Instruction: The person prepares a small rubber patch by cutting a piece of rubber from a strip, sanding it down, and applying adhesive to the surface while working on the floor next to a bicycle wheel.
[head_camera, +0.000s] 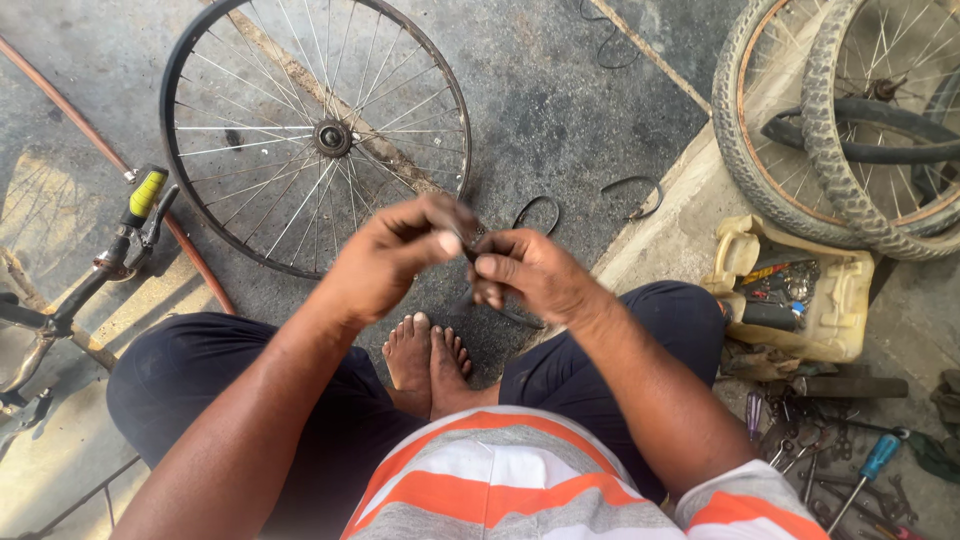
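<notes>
Seen from the head camera, the left hand (385, 262) and the right hand (530, 272) meet above the bare feet (428, 355), both pinched shut on a small dark part (468, 243) held between thumbs and fingertips, seemingly raised close so it can be worked by both at once. Beyond them a bare spoked wheel (315, 135) lies flat on the concrete floor (560, 110), while a cut-open yellow can (800, 300) of tools sits within the right hand's reach, just beside stacked tyred wheels (850, 130).
</notes>
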